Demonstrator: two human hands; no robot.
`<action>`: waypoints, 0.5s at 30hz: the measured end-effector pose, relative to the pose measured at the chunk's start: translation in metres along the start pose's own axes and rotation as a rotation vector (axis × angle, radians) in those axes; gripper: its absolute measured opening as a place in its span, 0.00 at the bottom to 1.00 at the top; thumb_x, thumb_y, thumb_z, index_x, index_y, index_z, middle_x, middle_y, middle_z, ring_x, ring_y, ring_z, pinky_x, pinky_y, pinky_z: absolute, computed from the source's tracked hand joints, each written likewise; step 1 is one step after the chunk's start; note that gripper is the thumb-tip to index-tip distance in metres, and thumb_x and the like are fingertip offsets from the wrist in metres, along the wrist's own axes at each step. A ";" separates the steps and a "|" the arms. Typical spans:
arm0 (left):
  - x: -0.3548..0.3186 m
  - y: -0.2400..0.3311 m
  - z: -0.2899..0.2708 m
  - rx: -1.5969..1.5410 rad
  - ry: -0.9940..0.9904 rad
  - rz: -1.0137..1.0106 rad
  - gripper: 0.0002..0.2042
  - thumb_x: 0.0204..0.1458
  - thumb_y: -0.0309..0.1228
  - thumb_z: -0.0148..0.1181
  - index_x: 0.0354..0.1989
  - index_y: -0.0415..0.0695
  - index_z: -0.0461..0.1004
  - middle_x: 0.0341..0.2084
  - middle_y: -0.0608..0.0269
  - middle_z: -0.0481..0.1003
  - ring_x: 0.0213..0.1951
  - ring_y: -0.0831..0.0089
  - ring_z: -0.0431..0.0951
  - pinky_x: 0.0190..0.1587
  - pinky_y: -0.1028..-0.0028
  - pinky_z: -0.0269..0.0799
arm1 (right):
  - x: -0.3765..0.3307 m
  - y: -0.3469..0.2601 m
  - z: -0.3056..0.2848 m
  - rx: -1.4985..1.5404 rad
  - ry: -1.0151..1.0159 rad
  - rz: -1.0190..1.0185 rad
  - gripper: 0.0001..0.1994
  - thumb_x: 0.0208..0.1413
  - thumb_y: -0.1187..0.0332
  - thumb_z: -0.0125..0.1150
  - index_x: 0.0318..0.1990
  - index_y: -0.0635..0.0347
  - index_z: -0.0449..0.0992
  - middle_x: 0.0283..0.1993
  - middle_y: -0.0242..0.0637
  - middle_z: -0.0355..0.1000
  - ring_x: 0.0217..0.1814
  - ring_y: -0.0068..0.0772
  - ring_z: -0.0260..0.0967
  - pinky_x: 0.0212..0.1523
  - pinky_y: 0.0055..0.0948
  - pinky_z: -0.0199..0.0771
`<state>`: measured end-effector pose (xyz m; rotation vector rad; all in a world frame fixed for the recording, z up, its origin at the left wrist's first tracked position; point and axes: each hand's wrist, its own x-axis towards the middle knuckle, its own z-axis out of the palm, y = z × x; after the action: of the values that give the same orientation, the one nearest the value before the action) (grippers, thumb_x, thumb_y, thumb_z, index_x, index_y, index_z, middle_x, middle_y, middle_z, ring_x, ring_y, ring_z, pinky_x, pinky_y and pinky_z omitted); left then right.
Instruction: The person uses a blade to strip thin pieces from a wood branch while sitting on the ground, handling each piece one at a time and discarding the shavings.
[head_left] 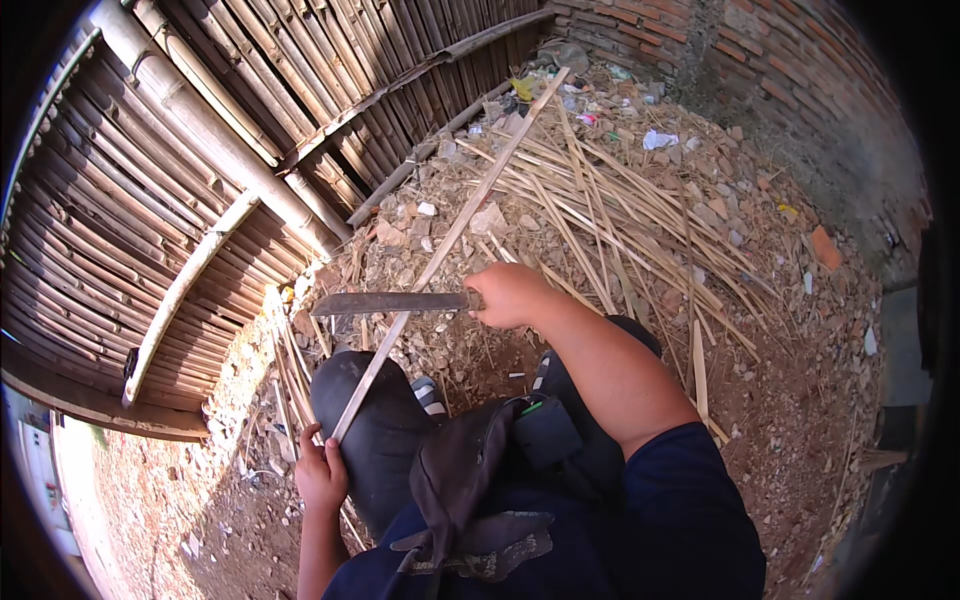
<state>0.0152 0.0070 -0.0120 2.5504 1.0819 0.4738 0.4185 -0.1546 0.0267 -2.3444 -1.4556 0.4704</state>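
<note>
My right hand is closed round the handle of a machete, whose dark, broad blade points left. The blade lies across a long, pale bamboo strip; whether it touches the strip I cannot tell. Near my left knee, my left hand grips the strip's lower end between thumb and fingers. From there the strip slants up and away to the right, over the rubble. Beyond my right hand, a loose pile of thin bamboo strips is spread on the ground.
A bamboo-pole wall stands at the left, and a brick wall closes the far right. Stones, brick pieces and litter cover the ground, among them a white scrap. More strips lie beside my left knee.
</note>
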 end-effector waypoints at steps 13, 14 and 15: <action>0.001 0.003 0.000 -0.018 0.003 -0.023 0.16 0.65 0.36 0.51 0.57 0.41 0.66 0.14 0.55 0.73 0.17 0.53 0.75 0.22 0.55 0.65 | 0.002 0.006 0.005 0.024 -0.018 -0.020 0.13 0.49 0.60 0.70 0.41 0.52 0.81 0.36 0.45 0.79 0.44 0.51 0.78 0.45 0.48 0.78; 0.002 0.002 0.001 -0.022 0.012 -0.015 0.16 0.65 0.36 0.51 0.57 0.42 0.66 0.14 0.55 0.73 0.17 0.53 0.75 0.22 0.55 0.65 | 0.002 0.006 0.004 0.025 -0.019 -0.021 0.13 0.49 0.61 0.70 0.41 0.52 0.81 0.36 0.45 0.79 0.44 0.51 0.78 0.45 0.48 0.78; 0.002 0.001 0.002 -0.027 0.021 -0.007 0.17 0.65 0.36 0.50 0.57 0.42 0.66 0.14 0.55 0.73 0.17 0.53 0.75 0.22 0.55 0.65 | 0.002 0.005 0.003 0.027 -0.019 -0.022 0.13 0.49 0.61 0.70 0.41 0.53 0.81 0.36 0.45 0.79 0.44 0.51 0.78 0.45 0.48 0.78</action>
<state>0.0183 0.0073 -0.0127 2.5232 1.0842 0.5110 0.4219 -0.1551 0.0212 -2.3070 -1.4733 0.5045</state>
